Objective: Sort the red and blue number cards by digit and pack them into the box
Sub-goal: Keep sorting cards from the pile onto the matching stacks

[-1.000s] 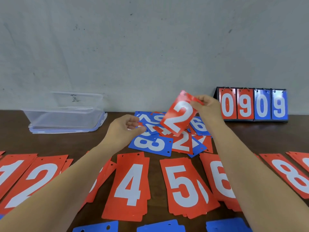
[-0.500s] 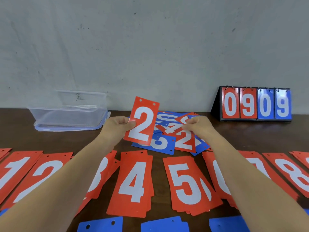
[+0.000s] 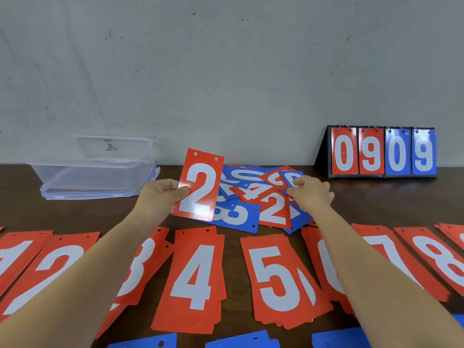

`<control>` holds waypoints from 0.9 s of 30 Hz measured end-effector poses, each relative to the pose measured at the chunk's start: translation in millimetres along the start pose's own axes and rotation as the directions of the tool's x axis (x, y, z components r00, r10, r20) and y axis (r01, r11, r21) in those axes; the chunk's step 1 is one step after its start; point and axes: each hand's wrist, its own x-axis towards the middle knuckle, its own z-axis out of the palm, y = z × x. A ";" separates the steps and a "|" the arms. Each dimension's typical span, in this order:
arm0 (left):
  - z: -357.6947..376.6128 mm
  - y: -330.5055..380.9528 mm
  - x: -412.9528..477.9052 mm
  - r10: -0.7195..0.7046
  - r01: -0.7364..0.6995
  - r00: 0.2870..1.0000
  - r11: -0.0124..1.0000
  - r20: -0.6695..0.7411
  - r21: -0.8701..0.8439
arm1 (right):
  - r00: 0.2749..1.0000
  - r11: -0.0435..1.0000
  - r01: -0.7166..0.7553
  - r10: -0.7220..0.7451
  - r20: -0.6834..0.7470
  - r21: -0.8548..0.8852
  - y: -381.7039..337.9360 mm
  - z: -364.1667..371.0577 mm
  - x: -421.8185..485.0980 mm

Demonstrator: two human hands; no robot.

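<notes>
Red 2 card pinched in left hand beside the pile, passed from right hand, now curled on its half-buried cards, grip unclear.

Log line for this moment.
left hand: holds red 2 card | right hand: pinches blue card on mixed pile | box: no cards seen inside

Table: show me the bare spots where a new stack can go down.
Bare wood lies between the clear box and the red 2 stack, and before the scoreboard, right of the loose pile. The front row of stacks is crowded.
</notes>
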 end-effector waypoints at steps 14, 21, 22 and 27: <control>6.3 -0.3 3.5 -0.003 0.003 1.000 1.000 0.016 0.017 | 0.986 0.971 -0.152 0.162 0.042 -0.184 22.4 -2.0 15.6; 13.2 5.7 3.1 0.019 -0.020 1.000 0.999 0.013 0.042 | 0.975 0.980 -0.201 0.201 0.095 -0.014 26.8 -13.7 22.0; 12.9 6.8 3.0 0.021 -0.021 1.000 0.999 0.011 0.042 | 0.980 0.982 -0.188 0.185 0.073 0.031 27.9 -13.4 22.2; 11.6 14.3 1.9 0.051 -0.051 0.999 0.999 -0.004 0.014 | 0.997 0.822 -0.049 0.007 0.077 0.568 24.4 -32.7 14.1</control>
